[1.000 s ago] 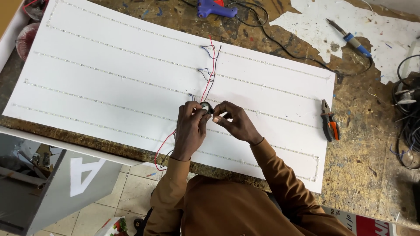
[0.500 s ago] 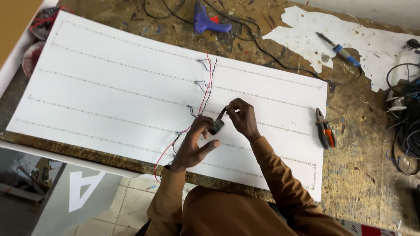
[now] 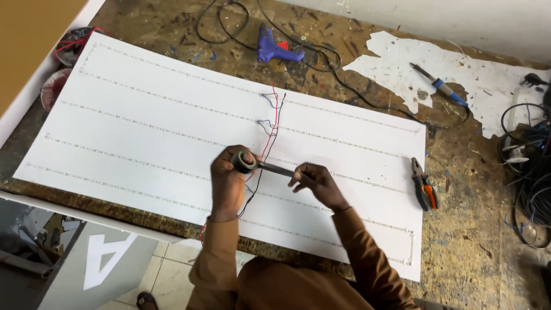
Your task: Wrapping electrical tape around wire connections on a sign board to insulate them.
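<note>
Head view: left hand [image 3: 227,185] has its fingers curled tight around a dark tape roll [image 3: 245,162], held just above the white panel [image 3: 143,126]. Right hand [image 3: 314,182] pinches the free end of the tape strip [image 3: 275,168] between thumb and forefinger; other fingers loosely bent. Strip runs taut between both hands, beside the red and black wires [image 3: 270,135] crossing the panel's dotted rows. Pliers [image 3: 423,190] lie at the panel's right edge on the table [image 3: 470,229]; glue gun [image 3: 275,50] and soldering iron [image 3: 441,86] lie well apart beyond it.
</note>
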